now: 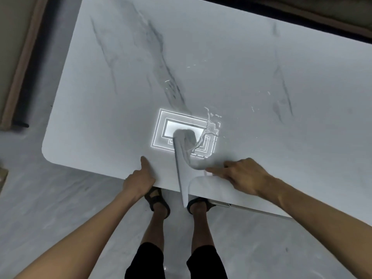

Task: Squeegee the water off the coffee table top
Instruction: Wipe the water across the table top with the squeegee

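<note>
- I see the squeegee [182, 174] on the near side of the table [261, 57], at 6 o'clock on the top. Its long white blade stands on edge, and its low end sticks out past the table edge.
- The right hand [243, 178] holds the squeegee from 3 o'clock. The fingers curl over the white handle part, and one finger points along it toward the blade. The picture is blurry there, so I can't see the handle well.
- I think the blade is set like that so a pull will drag water toward the edge and off.
- The left hand [138, 181] is at 9 o'clock from the blade, on the table edge. The thumb lies flat on top. The other fingers go under the edge, where I can't see them. It looks like a pinch on the edge. My guess is that it steadies the person while they lean in.
- The biggest bit of water [211, 127] is at 1 o'clock from the blade tip, just beside it. It shines in the light glare [163, 127], which is a bright box shape on the top.
- Small drops [168, 82] sit farther out at 12 o'clock, and more sit at 2 o'clock. The blade has not reached them, so I think there is a lot left to do.
- The person's sandals [156, 197] are right under the edge, so water pushed off here could land on their feet or the floor [50, 208].
- I can't find any words, labels or brand marks to read.
</note>
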Action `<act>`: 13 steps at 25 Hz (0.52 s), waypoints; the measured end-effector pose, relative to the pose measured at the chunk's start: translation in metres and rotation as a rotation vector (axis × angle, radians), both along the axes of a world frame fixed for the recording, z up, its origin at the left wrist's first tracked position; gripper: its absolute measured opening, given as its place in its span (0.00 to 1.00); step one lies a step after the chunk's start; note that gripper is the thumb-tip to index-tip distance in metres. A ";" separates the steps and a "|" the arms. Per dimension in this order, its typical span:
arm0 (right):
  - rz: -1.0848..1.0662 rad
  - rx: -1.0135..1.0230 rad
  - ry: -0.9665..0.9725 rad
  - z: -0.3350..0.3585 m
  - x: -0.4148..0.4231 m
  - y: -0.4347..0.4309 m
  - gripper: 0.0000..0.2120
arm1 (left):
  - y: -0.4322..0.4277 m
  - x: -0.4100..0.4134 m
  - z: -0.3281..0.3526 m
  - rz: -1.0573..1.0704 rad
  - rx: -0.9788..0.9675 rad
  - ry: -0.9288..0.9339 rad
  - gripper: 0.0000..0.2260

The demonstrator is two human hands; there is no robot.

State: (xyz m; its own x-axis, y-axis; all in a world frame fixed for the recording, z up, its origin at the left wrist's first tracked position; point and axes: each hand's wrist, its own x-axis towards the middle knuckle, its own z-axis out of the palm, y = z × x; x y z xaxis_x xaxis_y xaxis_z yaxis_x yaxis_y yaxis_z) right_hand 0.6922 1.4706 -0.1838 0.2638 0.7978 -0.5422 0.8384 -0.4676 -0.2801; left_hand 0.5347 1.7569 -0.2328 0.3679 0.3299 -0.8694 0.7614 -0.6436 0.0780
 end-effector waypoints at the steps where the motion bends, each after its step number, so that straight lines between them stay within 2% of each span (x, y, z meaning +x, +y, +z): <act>1: -0.046 -0.021 -0.020 0.003 0.011 -0.019 0.29 | -0.007 0.006 -0.002 -0.007 0.002 -0.002 0.36; 4: -0.131 -0.096 -0.100 0.015 0.039 -0.074 0.23 | -0.028 0.023 -0.003 -0.044 0.018 -0.016 0.34; 8: -0.219 -0.191 -0.161 0.040 0.068 -0.123 0.21 | -0.045 0.037 -0.001 -0.085 0.020 0.000 0.34; 11: -0.221 -0.184 -0.187 0.059 0.067 -0.130 0.21 | -0.049 0.042 0.005 -0.071 0.053 -0.017 0.31; 13: -0.153 -0.124 -0.135 0.060 0.054 -0.111 0.22 | -0.049 0.042 0.009 -0.061 0.079 -0.054 0.29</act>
